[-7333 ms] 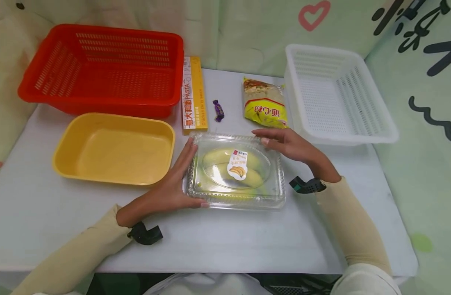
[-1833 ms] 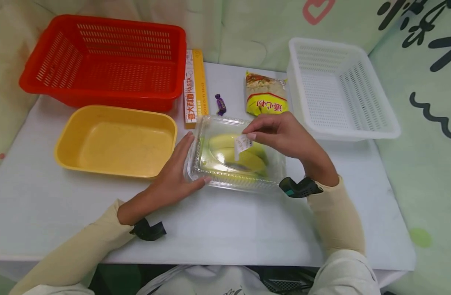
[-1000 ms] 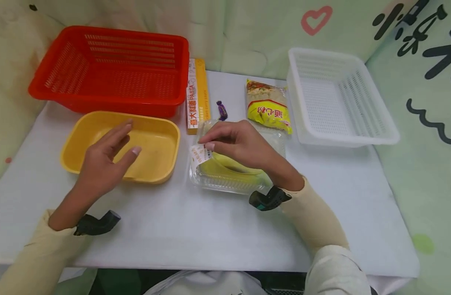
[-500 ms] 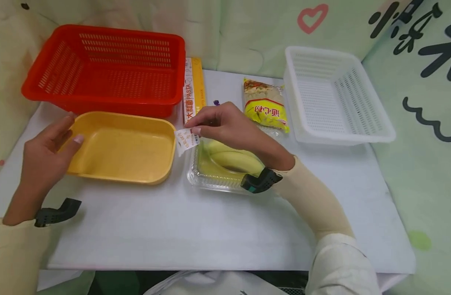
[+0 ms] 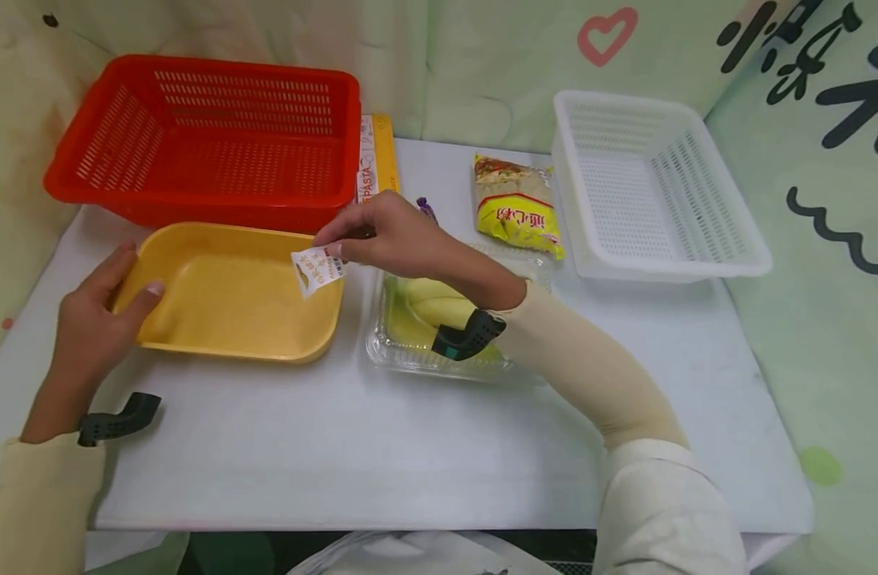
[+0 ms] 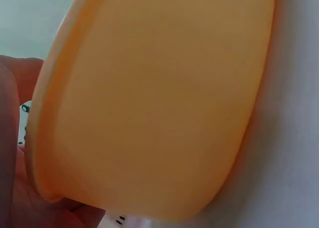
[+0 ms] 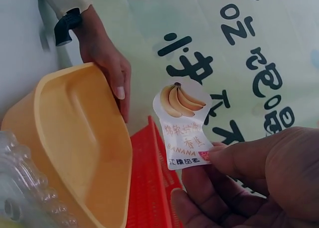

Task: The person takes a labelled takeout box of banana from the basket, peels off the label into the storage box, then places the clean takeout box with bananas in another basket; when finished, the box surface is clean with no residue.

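Note:
Between thumb and fingertips, my right hand pinches a white label sticker over the right end of the yellow basin. The right wrist view shows a banana picture and print on the sticker. My left hand holds the basin's left end, its rim between thumb and fingers. Under my right forearm lies a clear plastic clamshell box with bananas in it; the forearm hides part of the lid. In the left wrist view, the basin's wall fills most of the picture.
A red basket stands behind the basin, beside a pasta box partly hidden by my right hand. Farther right are a purple wrapped candy, a yellow food bag and a white basket.
The sticker was on the clamshell lid; my right hand has peeled it off and carried it left over the basin. My left hand has left the clamshell for the basin's left end.

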`<state>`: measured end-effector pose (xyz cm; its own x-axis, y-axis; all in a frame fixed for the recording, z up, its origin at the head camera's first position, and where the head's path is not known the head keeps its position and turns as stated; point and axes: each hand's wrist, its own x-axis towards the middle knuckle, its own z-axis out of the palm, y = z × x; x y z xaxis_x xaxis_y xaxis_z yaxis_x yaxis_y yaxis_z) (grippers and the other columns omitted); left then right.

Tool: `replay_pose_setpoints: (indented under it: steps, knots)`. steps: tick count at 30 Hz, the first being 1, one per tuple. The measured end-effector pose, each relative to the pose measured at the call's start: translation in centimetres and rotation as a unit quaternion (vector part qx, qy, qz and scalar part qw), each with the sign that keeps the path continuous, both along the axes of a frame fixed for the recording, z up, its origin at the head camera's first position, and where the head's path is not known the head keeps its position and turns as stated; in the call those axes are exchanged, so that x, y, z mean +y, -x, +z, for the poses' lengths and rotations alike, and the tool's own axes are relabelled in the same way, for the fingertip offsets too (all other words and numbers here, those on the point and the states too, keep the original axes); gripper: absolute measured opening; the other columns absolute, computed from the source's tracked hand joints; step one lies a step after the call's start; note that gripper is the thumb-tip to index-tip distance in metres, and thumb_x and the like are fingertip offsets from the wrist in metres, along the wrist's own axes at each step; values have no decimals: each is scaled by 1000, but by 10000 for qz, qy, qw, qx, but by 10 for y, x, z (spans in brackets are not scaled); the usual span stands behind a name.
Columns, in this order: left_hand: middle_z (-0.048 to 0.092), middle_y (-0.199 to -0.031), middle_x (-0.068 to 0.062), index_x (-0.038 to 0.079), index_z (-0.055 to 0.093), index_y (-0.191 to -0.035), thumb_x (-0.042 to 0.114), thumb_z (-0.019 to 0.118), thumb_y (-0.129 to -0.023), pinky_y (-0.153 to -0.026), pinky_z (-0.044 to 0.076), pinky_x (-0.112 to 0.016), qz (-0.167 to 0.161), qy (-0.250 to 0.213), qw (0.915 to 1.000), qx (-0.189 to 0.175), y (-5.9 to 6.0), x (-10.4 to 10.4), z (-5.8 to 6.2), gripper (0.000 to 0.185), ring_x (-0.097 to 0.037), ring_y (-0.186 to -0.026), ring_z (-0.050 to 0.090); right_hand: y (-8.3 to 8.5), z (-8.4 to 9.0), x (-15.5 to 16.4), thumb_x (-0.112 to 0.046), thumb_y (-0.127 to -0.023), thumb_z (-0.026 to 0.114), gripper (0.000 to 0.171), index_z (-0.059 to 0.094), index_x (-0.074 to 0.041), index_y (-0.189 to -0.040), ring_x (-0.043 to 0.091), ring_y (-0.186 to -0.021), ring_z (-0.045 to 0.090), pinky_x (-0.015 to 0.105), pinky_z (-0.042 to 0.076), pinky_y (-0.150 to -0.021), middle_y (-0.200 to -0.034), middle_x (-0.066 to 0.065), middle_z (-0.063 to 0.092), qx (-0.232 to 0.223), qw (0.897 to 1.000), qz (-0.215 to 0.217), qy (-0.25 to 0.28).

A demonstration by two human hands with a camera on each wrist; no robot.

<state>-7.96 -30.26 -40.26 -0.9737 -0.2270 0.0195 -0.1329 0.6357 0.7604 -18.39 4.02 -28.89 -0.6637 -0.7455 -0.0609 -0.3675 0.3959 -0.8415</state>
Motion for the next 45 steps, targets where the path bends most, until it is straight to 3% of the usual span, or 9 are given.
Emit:
replay_pose_setpoints:
  steps: [4,7,11,15,20,29,34,45]
  knots:
    - [21,-159,-4,23,19,-155,40,51,-99,-114,20,-41,52,-4,9996,-275,-4,2,-6,66,-27,-144,20,7,-6,-9,-7,-93,65,19,74,-3,-109,16,-75,57,25,52,-66,-98,0,71,108,9997,174,-109]
    - [16,-160,-1,24,14,-156,44,51,-99,-113,18,-46,39,76,9991,-405,-9,4,-9,71,-28,-145,16,12,-10,-15,-6,-93,66,20,73,-2,-111,15,-78,59,24,53,-72,-98,1,72,115,9989,374,-244]
    - [10,-161,5,26,9,-156,43,53,-98,-115,15,-43,-2,53,9991,-409,-14,3,-11,75,-22,-147,9,18,-13,-23,-6,-94,64,21,72,-2,-113,14,-81,59,22,52,-75,-98,2,71,11,9971,584,-490]
    - [10,-161,6,27,10,-156,41,57,-96,-115,15,-40,25,14,9994,-352,-16,4,-11,78,-21,-147,9,23,-13,-30,-7,-97,60,21,72,-3,-114,15,-76,53,21,47,-65,-97,1,71,-112,9955,593,-726]
    - [11,-160,7,26,11,-155,43,60,-94,-114,17,-39,157,30,9992,-363,-16,6,-11,80,-20,-147,10,29,-12,-40,-8,-98,57,22,72,-4,-114,17,-85,56,21,49,-75,-100,1,70,-315,9947,442,-878]
    - [14,-159,9,32,13,-154,43,64,-92,-115,18,-35,302,-138,9986,-405,-14,10,-11,81,-18,-146,13,36,-17,-45,-4,-94,62,17,74,-3,-106,17,-87,59,20,51,-80,-95,3,71,-211,9956,347,-844]
    - [16,-159,7,34,13,-154,43,65,-91,-114,19,-35,346,-113,9985,-415,-14,10,-10,82,-20,-146,15,37,-17,-48,-3,-92,64,23,71,-1,-114,19,-87,56,21,51,-78,-97,5,69,-272,9967,337,-690]
    - [15,-159,11,38,12,-153,44,66,-90,-113,23,-34,368,-178,9981,-455,-12,11,-10,83,-21,-146,17,38,-22,-59,-3,-93,63,16,74,-2,-104,17,-84,57,19,51,-77,-93,5,70,-31,9933,436,-1069]
